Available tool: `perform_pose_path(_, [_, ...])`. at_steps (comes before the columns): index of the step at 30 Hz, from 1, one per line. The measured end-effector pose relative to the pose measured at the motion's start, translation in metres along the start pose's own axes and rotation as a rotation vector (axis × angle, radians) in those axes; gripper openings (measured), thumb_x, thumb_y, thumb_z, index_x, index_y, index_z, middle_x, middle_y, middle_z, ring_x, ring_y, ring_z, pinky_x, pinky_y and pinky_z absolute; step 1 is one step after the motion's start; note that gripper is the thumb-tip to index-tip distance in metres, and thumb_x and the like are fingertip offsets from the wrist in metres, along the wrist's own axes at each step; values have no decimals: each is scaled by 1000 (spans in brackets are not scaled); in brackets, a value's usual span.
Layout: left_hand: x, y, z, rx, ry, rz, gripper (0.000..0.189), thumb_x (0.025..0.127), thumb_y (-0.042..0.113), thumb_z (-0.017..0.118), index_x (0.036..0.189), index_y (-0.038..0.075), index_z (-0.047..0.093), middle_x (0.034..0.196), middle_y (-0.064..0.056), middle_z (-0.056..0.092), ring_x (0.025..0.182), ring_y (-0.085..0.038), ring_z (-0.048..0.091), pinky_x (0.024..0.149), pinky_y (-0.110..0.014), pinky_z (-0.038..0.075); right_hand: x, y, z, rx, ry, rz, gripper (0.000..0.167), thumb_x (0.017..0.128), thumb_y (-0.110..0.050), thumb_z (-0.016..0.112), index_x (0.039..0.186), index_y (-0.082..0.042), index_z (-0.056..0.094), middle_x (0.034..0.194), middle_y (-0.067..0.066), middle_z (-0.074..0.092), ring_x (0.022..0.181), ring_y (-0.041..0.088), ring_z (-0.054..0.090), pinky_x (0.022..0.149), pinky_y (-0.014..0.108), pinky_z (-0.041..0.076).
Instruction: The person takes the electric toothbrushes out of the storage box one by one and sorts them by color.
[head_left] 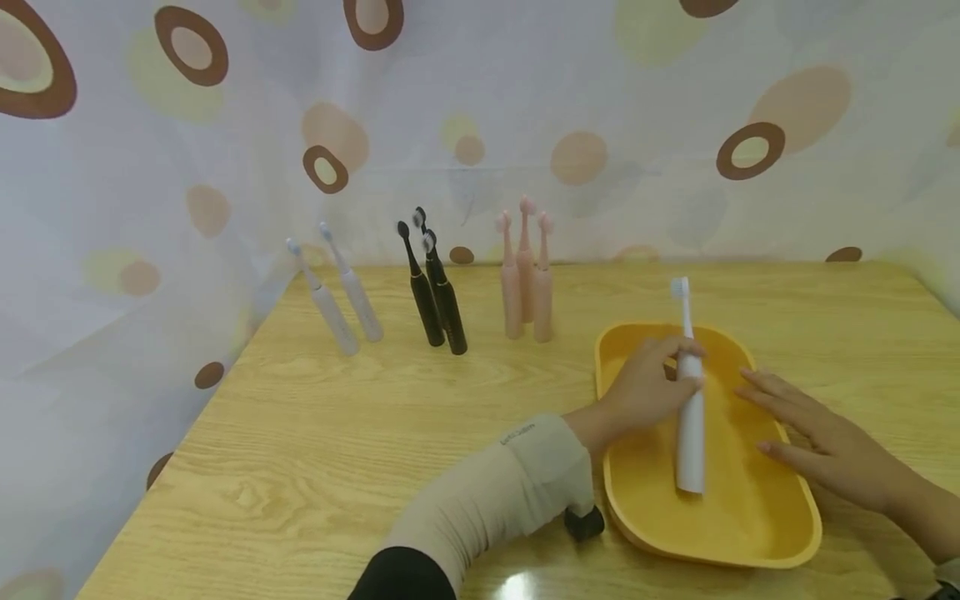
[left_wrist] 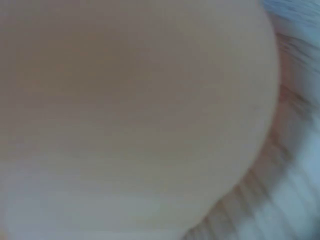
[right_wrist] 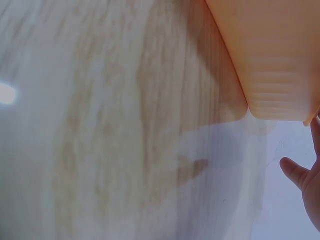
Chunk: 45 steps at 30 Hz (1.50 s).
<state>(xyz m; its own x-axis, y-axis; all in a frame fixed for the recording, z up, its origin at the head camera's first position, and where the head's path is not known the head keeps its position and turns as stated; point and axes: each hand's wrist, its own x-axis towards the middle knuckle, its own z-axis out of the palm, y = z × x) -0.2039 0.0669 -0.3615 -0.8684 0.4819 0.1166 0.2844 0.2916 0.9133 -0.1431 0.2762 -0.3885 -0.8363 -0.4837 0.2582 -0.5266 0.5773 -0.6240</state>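
Note:
In the head view, my left hand (head_left: 651, 383) holds a white electric toothbrush (head_left: 692, 433) by the upper handle, thumb and fingers round it. The toothbrush, brush head up and away from me, is over a yellow tray (head_left: 772, 546). My right hand (head_left: 832, 442), fingers straight and spread, is at the tray's right rim. In the right wrist view, part of the right hand (right_wrist: 311, 182) shows at the right edge, beside the tray's outer wall (right_wrist: 280, 65). A blurred pale surface close to the lens fills most of the left wrist view.
Two white toothbrushes (head_left: 330, 317), several black toothbrushes (head_left: 448, 312) and several pink toothbrushes (head_left: 542, 304) stand in groups at the back of the wooden table (head_left: 315, 450). A patterned cloth (head_left: 465, 100) hangs behind. A small black object (head_left: 584, 524) is below the left sleeve, beside the tray.

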Motion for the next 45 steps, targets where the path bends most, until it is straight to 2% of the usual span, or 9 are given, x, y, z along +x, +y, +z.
perform_pose_path(7, [-5, 8, -14, -192, 68, -25, 28, 83, 11, 58, 108, 20, 50, 104, 9, 47, 77, -4, 51, 57, -20, 46, 0, -4, 1, -8, -7, 14, 55, 80, 0, 56, 131, -9, 36, 142, 6, 15, 126, 5, 3, 75, 71, 18])
perform_pose_path(10, [-10, 15, -25, -283, 92, -38, 30, 83, 11, 58, 110, 21, 47, 105, 8, 46, 79, -6, 52, 60, -21, 47, 3, -3, 1, -42, -12, 5, 56, 81, -2, 56, 132, -10, 35, 142, 6, 16, 127, 7, 3, 99, 50, 11])
perform_pose_path(14, [-16, 25, -40, -384, 126, -32, 34, 82, 9, 59, 111, 20, 44, 101, 7, 49, 81, -7, 53, 64, -23, 47, 7, -4, 2, -70, -26, 14, 55, 82, -4, 55, 133, -12, 34, 142, 3, 16, 127, 6, 4, 97, 19, 7])
perform_pose_path(19, [-22, 32, -56, -471, 155, -53, 37, 80, 6, 61, 111, 18, 44, 99, 5, 51, 84, -8, 54, 68, -24, 47, 12, -4, 3, -47, -36, 21, 55, 83, -5, 55, 133, -12, 33, 142, 5, 14, 126, 4, 4, 100, 32, 8])
perform_pose_path(21, [-25, 33, -62, -472, 164, -65, 38, 79, 6, 62, 112, 17, 45, 99, 5, 52, 85, -8, 54, 69, -24, 47, 13, -4, 3, -55, -33, 14, 55, 83, -5, 55, 133, -12, 33, 142, 6, 15, 127, 5, 4, 100, 28, 7])
perform_pose_path(27, [-34, 33, -83, -388, 164, -60, 41, 80, 7, 61, 118, 10, 47, 100, 5, 51, 85, -8, 53, 71, -23, 46, 17, -2, 4, -43, -33, -9, 56, 82, -4, 56, 132, -9, 33, 142, 9, 15, 127, 6, 4, 97, 54, 11])
perform_pose_path(29, [-37, 32, -90, -369, 161, -46, 41, 80, 7, 61, 119, 7, 47, 101, 4, 51, 85, -10, 53, 73, -24, 46, 18, -1, 4, -41, -29, -10, 56, 81, -3, 56, 132, -9, 34, 141, 9, 15, 127, 5, 4, 97, 53, 13])
perform_pose_path(36, [-47, 27, -113, -349, 183, -29, 39, 81, 4, 59, 118, 4, 47, 106, -2, 51, 91, -15, 53, 76, -26, 46, 19, 1, 6, -74, -15, -25, 55, 80, -3, 57, 131, -8, 36, 141, 7, 17, 127, 5, 5, 94, 12, 9])
perform_pose_path(45, [-68, 23, -143, -273, 263, -50, 40, 80, 3, 60, 117, 6, 46, 110, -7, 50, 97, -18, 51, 78, -30, 45, 22, 1, 6, -63, -16, -36, 56, 81, -2, 57, 131, -9, 35, 141, 9, 16, 127, 6, 5, 92, 8, 9])
